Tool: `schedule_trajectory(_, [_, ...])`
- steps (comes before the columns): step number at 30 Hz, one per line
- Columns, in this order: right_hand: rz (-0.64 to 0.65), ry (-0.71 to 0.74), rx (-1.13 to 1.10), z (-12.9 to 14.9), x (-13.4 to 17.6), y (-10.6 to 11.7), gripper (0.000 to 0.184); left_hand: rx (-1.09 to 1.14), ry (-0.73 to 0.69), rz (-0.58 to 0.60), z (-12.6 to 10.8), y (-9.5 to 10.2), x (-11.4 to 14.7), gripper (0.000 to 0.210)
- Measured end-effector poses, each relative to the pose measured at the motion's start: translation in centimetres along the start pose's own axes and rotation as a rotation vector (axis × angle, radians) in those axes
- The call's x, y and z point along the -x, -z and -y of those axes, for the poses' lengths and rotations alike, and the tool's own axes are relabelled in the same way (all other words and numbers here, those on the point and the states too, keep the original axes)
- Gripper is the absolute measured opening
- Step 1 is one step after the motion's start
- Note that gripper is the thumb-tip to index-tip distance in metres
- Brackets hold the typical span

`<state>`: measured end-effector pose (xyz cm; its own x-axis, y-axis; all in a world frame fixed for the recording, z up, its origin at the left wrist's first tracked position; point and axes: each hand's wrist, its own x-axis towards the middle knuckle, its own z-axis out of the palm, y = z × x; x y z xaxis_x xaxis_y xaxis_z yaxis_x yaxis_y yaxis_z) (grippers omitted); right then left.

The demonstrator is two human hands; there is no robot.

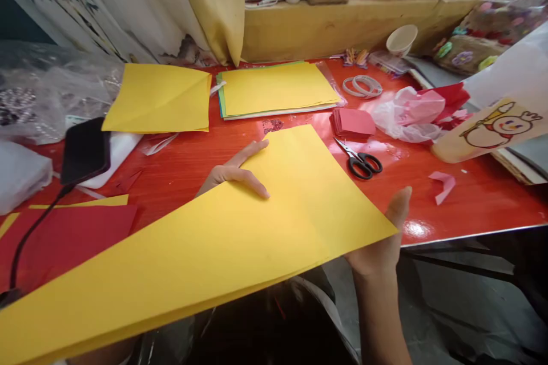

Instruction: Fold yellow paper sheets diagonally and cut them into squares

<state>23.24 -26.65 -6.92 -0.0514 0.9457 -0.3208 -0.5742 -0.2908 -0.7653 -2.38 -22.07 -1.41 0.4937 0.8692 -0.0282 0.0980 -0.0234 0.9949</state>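
Note:
A large sheet of yellow paper point(282, 211), with another layer showing along its near edge, is held tilted over the table's front. My left hand point(235, 175) grips its far left edge, with fingers lying over the top face and the rest of the hand hidden behind it. At the right corner, my right hand point(381, 245) touches the paper from below and beside. Its thumb stands stretched out, clear of the sheet, while its other fingers are hidden underneath. Scissors point(362, 161) with black handles lie beyond the paper, next to a stack of small red papers point(351, 124).
More yellow sheets point(160, 100) and a paper pile point(278, 88) lie at the back of the red table point(479, 205). A phone point(87, 151) with a cable and red paper point(72, 234) are left. Tape rings point(362, 86), pink tissue point(422, 108) and a drink cup point(496, 125) are right.

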Motion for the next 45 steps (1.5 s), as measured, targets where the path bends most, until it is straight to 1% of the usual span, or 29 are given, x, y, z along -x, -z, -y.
schedule_trajectory(1, [0.012,-0.025,-0.005,0.2,0.1,-0.1,0.060,-0.018,-0.018,-0.003,0.2,0.0,-0.2,0.030])
schedule_trajectory(3, [0.004,-0.067,0.005,0.2,0.1,-0.5,0.040,-0.050,-0.067,-0.044,0.8,-0.3,-0.5,0.027])
schedule_trajectory(4, [-0.011,-0.083,0.015,0.1,0.1,-0.7,0.031,-0.062,-0.083,-0.093,1.2,-0.5,-0.8,0.027])
schedule_trajectory(5, [-0.031,-0.090,0.023,-0.1,0.1,-0.9,0.028,-0.059,-0.089,-0.171,1.5,-0.7,-1.0,0.031])
schedule_trajectory(6, [-0.052,-0.088,0.026,-0.3,0.0,-1.0,0.030,-0.038,-0.080,-0.264,1.8,-0.9,-1.3,0.040])
schedule_trajectory(8, [-0.099,-0.022,0.002,-0.6,-0.1,-1.3,0.036,0.035,0.010,-0.416,2.2,-1.3,-1.9,0.056])
schedule_trajectory(9, [-0.124,0.027,-0.022,-0.7,-0.2,-1.4,0.039,0.075,0.093,-0.463,2.2,-1.4,-2.1,0.058])
schedule_trajectory(10, [-0.145,0.075,-0.048,-0.8,-0.3,-1.5,0.043,0.112,0.191,-0.479,2.1,-1.4,-2.2,0.056])
schedule_trajectory(11, [-0.164,0.117,-0.071,-0.8,-0.5,-1.6,0.045,0.150,0.295,-0.458,1.8,-1.5,-2.3,0.053])
schedule_trajectory(13, [-0.198,0.182,-0.102,-0.9,-0.7,-1.6,0.046,0.254,0.465,-0.352,1.0,-1.3,-2.1,0.060])
schedule_trajectory(15, [-0.222,0.220,-0.117,-1.0,-0.8,-1.6,0.047,0.338,0.529,-0.263,0.1,-1.1,-1.6,0.066])
schedule_trajectory(17, [-0.241,0.242,-0.134,-0.8,-0.8,-1.5,0.044,0.290,0.543,-0.231,-0.4,-0.6,-1.1,0.056])
schedule_trajectory(19, [-0.238,0.253,-0.172,-0.5,-0.7,-1.4,0.037,0.209,0.556,-0.202,-0.5,-0.2,-0.7,0.048])
schedule_trajectory(20, [-0.212,0.256,-0.193,-0.3,-0.7,-1.4,0.034,0.193,0.561,-0.182,-0.4,0.0,-0.6,0.049])
schedule_trajectory(21, [-0.166,0.257,-0.209,0.0,-0.6,-1.4,0.036,0.198,0.550,-0.176,-0.2,0.2,-0.5,0.049])
schedule_trajectory(22, [-0.106,0.258,-0.217,0.2,-0.5,-1.4,0.041,0.220,0.522,-0.185,0.0,0.3,-0.5,0.049])
schedule_trajectory(24, [0.013,0.249,-0.214,0.5,-0.3,-1.5,0.052,0.257,0.435,-0.239,0.4,0.4,-0.6,0.049])
schedule_trajectory(25, [0.043,0.242,-0.202,0.5,-0.3,-1.5,0.053,0.269,0.392,-0.265,0.6,0.4,-0.7,0.049])
schedule_trajectory(26, [0.051,0.224,-0.181,0.4,-0.3,-1.6,0.049,0.276,0.357,-0.284,0.7,0.3,-0.7,0.049])
schedule_trajectory(29, [0.021,0.112,-0.035,-0.4,-0.4,-1.8,0.024,0.270,0.310,-0.295,1.0,0.0,-0.8,0.049])
schedule_trajectory(30, [0.008,0.076,0.030,-0.7,-0.4,-1.9,0.019,0.270,0.307,-0.289,1.0,-0.1,-0.8,0.049])
schedule_trajectory(31, [-0.001,0.043,0.094,-1.0,-0.4,-2.0,0.017,0.272,0.307,-0.280,1.0,-0.2,-0.9,0.049])
schedule_trajectory(33, [-0.015,-0.007,0.194,-1.4,-0.3,-2.1,0.023,0.286,0.310,-0.258,1.0,-0.3,-0.9,0.049])
schedule_trajectory(35, [-0.020,-0.023,0.237,-1.4,-0.2,-2.2,0.026,0.306,0.312,-0.251,1.0,-0.5,-0.9,0.048])
schedule_trajectory(38, [-0.018,-0.013,0.225,-1.3,-0.1,-2.3,0.027,0.328,0.346,-0.249,0.9,-0.5,-0.9,0.045])
schedule_trajectory(43, [-0.049,0.021,0.193,-1.2,-0.3,-2.3,0.026,0.315,0.485,-0.188,0.9,-0.1,-0.8,0.037])
schedule_trajectory(45, [-0.071,0.050,0.185,-1.3,-0.3,-2.4,0.024,0.303,0.504,-0.197,1.0,-0.1,-0.8,0.037])
